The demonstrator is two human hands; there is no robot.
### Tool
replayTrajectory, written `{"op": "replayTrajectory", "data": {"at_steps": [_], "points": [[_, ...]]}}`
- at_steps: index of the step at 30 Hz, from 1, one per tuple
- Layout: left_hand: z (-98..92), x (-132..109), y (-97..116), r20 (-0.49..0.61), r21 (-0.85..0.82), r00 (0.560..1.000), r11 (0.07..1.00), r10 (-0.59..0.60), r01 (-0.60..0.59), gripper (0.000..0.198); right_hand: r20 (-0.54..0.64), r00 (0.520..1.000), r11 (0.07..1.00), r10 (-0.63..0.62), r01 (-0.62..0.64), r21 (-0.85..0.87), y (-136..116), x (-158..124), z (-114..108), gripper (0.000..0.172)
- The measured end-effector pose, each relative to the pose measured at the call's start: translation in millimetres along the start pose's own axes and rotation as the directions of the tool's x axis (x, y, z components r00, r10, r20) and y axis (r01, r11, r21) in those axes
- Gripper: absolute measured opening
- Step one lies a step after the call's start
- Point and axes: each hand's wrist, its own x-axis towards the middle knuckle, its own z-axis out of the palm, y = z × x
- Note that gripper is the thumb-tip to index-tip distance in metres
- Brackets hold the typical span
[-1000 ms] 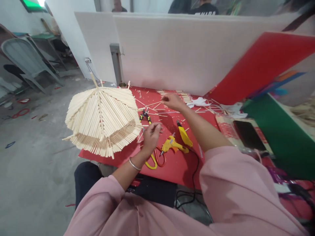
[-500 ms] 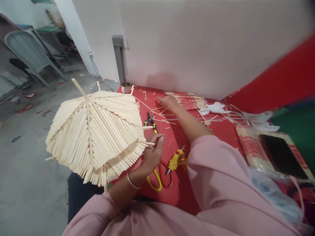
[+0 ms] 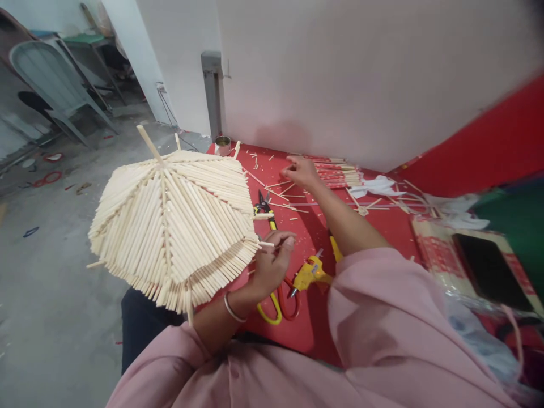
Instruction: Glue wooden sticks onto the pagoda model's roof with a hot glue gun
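- Stick roof: knock from left hand could snap projecting ends;
- left fingers loosely curled, hold unclear;
- right hand: fingers narrow, any held item indiscernible

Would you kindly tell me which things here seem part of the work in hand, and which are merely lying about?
Probably in the work:
- stick model
- loose sticks
- glue gun
- pliers

Probably just lying about:
- phone
- cup
- chair
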Motion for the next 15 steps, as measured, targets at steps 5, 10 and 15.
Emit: {"op": "replayTrajectory", "data": {"at_steps": [5,10,15], "points": [[7.3,-20,20,0.113,-0.117,0.994,0.993,-0.006,0.019,0.033,0.002,0.999,0.870,0.054,-0.048,0.490,-37,-86,-69,0.066],[-1.2,-74,83,0.356,-0.436,0.931,0.868,-0.078,0.239,0.045,0.063,0.998,0.612,0.001,-0.051,0.789,-106,-201,-144,0.056],[-39.7,-97,144,0.316,-0.586,0.948,0.780,-0.027,0.218,0.048,-0.063,0.966,0.646,-0.252,0.216,0.732,-180,-266,-177,0.045]]}}
